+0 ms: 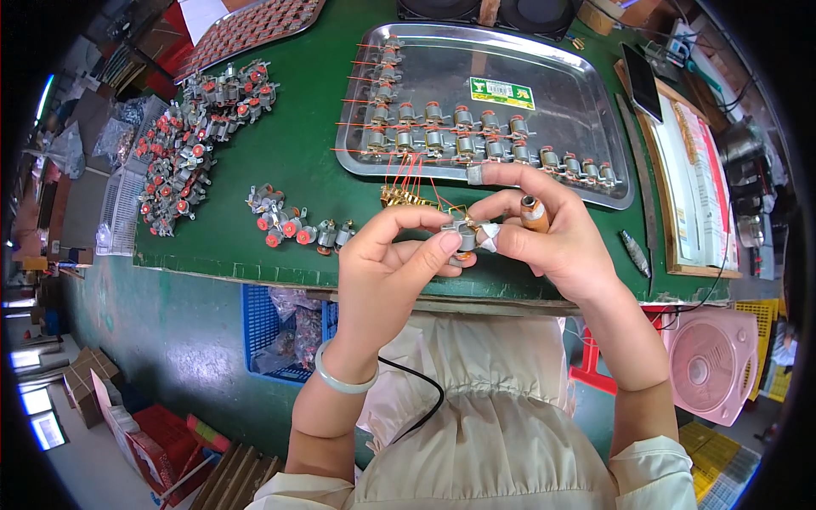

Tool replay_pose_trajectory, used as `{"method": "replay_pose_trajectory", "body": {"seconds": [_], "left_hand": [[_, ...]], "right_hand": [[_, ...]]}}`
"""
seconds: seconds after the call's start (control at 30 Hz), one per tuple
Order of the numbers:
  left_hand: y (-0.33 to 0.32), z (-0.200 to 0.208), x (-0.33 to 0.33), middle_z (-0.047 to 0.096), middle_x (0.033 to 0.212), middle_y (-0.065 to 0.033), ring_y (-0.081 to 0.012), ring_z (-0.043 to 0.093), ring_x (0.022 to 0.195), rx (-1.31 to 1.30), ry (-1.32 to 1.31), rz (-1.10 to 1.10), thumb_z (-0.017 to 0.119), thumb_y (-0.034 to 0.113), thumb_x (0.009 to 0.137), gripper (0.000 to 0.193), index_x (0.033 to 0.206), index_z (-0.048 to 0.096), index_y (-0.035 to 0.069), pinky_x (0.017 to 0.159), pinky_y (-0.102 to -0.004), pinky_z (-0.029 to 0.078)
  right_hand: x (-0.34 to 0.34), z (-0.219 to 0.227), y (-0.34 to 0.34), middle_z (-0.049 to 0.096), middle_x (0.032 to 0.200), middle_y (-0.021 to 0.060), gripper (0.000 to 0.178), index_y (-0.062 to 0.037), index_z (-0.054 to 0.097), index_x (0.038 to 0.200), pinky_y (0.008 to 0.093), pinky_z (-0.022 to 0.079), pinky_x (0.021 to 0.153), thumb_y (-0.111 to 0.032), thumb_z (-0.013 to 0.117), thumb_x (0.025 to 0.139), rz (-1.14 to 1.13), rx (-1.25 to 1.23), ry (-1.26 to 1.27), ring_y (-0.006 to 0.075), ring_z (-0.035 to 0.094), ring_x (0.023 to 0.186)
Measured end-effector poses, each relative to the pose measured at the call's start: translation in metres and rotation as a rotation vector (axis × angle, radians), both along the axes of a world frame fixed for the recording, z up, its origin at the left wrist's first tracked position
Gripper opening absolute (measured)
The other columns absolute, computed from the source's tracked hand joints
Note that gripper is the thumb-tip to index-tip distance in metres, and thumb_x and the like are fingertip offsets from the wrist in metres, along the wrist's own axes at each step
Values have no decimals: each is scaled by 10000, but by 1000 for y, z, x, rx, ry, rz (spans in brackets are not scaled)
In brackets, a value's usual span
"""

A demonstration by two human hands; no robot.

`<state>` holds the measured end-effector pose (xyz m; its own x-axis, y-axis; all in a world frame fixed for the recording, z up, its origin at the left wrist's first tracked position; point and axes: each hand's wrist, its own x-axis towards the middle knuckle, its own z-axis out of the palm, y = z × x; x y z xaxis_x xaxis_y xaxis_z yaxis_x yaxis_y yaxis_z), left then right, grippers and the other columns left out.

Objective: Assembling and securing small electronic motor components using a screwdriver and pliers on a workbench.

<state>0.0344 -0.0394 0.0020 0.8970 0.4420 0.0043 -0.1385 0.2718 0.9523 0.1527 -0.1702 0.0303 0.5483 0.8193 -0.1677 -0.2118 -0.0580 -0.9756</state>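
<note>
The desk (306,102) is green, the tray (565,93) silver (its label (501,93) green, yellow and white), the metal parts (171,189) grey and orange-red, the fan (712,361) pink.

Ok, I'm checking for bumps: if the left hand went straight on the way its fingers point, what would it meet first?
Past the small motor in its fingers, the left hand would likely meet the right hand, around its white-wrapped thumb, though depth is hard to judge.

Gathered cream clothing (476,450) with loose sleeves (653,466) is worn with a pale bangle (344,384) and white thumb wrap (487,237)
</note>
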Motion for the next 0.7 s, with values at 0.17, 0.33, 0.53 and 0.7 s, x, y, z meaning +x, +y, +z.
{"method": "replay_pose_trajectory", "body": {"seconds": [0.17, 0.33, 0.53, 0.7], "left_hand": [[-4, 3, 4, 579, 891, -140, -234, 633, 723, -23, -6, 44, 563, 17, 808, 163, 946, 513, -53, 613, -271, 554], [-8, 4, 4, 594, 866, -117, -190, 628, 745, -88, 12, 28, 571, 19, 810, 148, 930, 524, -54, 628, -241, 543], [-10, 6, 4, 591, 878, -116, -190, 624, 770, -115, 32, -13, 568, 14, 810, 153, 937, 518, -54, 644, -244, 543], [-15, 8, 6, 575, 934, -158, -229, 629, 753, -82, -8, -26, 562, 6, 803, 155, 935, 505, -51, 657, -283, 551]], "right_hand": [[-7, 0, -2, 602, 953, 103, 453, -3, 419, 1167, 216, 460, 668, -62, 620, 766, -67, -2, 116, 122, 577, 797], [-7, -3, -6, 602, 950, 114, 441, 0, 418, 1165, 222, 466, 672, -61, 616, 776, -68, 33, 137, 135, 583, 806], [-8, -4, -10, 599, 906, 121, 433, 15, 421, 1142, 242, 481, 709, -34, 630, 766, -94, 73, 132, 145, 587, 815], [-9, -12, -14, 597, 874, 106, 385, 11, 433, 1087, 232, 478, 709, -18, 635, 761, -159, 169, -7, 133, 584, 810]]}}
